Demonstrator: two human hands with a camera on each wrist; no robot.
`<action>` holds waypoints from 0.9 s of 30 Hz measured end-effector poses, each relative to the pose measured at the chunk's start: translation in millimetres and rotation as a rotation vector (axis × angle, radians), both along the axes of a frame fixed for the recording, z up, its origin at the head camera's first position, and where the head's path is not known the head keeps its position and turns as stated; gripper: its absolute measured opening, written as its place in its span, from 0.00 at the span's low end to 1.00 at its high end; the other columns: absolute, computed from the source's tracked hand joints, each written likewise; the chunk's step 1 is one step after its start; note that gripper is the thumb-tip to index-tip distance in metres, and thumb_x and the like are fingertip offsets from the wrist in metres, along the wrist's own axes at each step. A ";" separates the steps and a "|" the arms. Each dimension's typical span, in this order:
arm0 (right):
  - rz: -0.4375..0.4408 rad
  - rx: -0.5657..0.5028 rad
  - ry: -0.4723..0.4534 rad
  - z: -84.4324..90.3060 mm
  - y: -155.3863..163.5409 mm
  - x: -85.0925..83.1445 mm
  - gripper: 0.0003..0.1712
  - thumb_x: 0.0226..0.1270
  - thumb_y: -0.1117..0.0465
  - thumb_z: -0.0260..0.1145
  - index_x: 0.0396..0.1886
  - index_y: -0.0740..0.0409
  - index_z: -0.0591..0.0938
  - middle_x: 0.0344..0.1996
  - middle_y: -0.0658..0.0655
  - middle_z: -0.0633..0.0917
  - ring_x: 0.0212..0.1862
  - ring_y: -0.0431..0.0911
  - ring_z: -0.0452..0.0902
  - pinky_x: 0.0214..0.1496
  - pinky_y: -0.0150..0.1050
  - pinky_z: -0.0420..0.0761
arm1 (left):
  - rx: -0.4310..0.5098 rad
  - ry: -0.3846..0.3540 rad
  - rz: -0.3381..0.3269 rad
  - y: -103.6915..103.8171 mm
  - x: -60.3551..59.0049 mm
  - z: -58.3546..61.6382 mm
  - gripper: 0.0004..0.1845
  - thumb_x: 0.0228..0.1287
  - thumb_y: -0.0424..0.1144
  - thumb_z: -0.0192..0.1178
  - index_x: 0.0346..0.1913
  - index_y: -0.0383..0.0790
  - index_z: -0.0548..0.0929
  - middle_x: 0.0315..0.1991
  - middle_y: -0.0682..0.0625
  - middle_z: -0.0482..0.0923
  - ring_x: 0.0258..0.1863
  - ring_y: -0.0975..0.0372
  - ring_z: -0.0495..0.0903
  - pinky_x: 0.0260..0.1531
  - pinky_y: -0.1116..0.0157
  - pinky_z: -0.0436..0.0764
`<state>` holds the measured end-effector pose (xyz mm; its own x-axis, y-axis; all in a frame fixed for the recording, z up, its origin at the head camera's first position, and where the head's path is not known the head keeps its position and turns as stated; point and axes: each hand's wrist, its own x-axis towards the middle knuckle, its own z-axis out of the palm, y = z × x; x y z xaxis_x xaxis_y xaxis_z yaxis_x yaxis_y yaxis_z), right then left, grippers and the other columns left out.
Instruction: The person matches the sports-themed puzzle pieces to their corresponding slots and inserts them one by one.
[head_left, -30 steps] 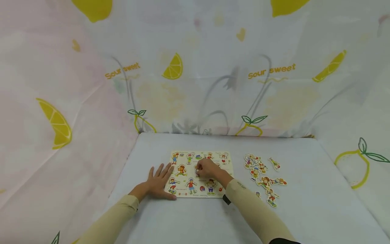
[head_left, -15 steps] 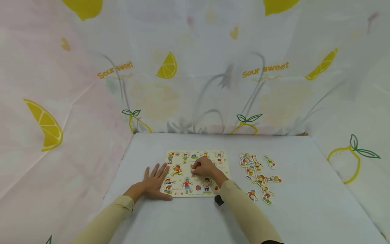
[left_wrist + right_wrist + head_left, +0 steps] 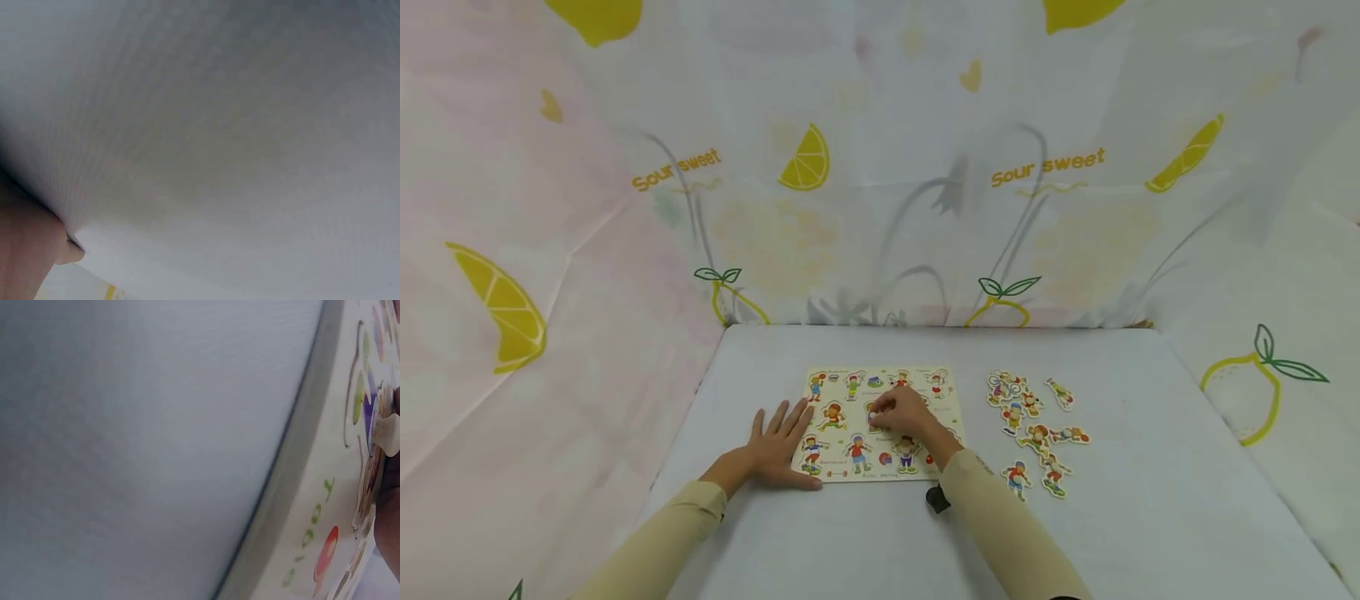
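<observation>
A cream puzzle board (image 3: 850, 477) printed with cartoon children playing sports lies flat on the white table. My left hand (image 3: 775, 450), fingers spread, rests over its left edge. In the middle of the board my right hand (image 3: 904, 414) pinches a small puzzle piece (image 3: 873, 418) over the centre row, its fingers covering part of the piece. Just below that hand, a figure piece in purple (image 3: 907, 457) sits in the bottom row. The right wrist view shows a pale knob (image 3: 387, 434) close to the fingers. Only the edge of the left hand (image 3: 28, 253) shows in the left wrist view.
Several loose figure pieces (image 3: 1036, 437) lie grouped on the table (image 3: 1135, 475) to the right of the board, some overlapping. One piece in red and blue (image 3: 1017, 477) lies close to the right sleeve. Fabric walls (image 3: 880, 250) with lemon prints enclose the table.
The head view has turned slightly, shifting the scene left. A loose piece beside the right sleeve now shows fully. Both hands keep nearly the same places on the board.
</observation>
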<state>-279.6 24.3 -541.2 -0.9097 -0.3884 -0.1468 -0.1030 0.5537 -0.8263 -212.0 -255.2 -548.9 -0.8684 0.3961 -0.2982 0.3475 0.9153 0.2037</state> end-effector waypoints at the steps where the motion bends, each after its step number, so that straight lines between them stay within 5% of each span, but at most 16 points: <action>1: -0.001 0.001 -0.002 -0.1 -0.2 -0.2 0.09 0.58 0.60 0.76 0.37 0.57 0.89 0.34 0.53 0.85 0.30 0.40 0.77 0.31 0.34 0.77 | 0.002 -0.001 0.002 0.0 0.0 0.4 0.72 0.43 0.84 0.55 0.80 0.39 0.39 0.81 0.41 0.31 0.78 0.39 0.32 0.67 0.29 0.33; 27: 0.003 -0.092 -0.004 -4.8 3.6 1.4 0.10 0.58 0.61 0.75 0.41 0.55 0.90 0.35 0.51 0.87 0.31 0.40 0.78 0.33 0.35 0.78 | 0.001 0.035 0.018 3.5 1.3 1.1 0.71 0.44 0.82 0.57 0.80 0.40 0.41 0.81 0.41 0.34 0.79 0.39 0.34 0.68 0.30 0.35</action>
<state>-278.2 27.9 -546.0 -0.9081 -0.4029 -0.1143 -0.1006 0.4749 -0.8742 -210.8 -251.7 -547.9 -0.8853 0.3805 -0.2673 0.3380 0.9213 0.1922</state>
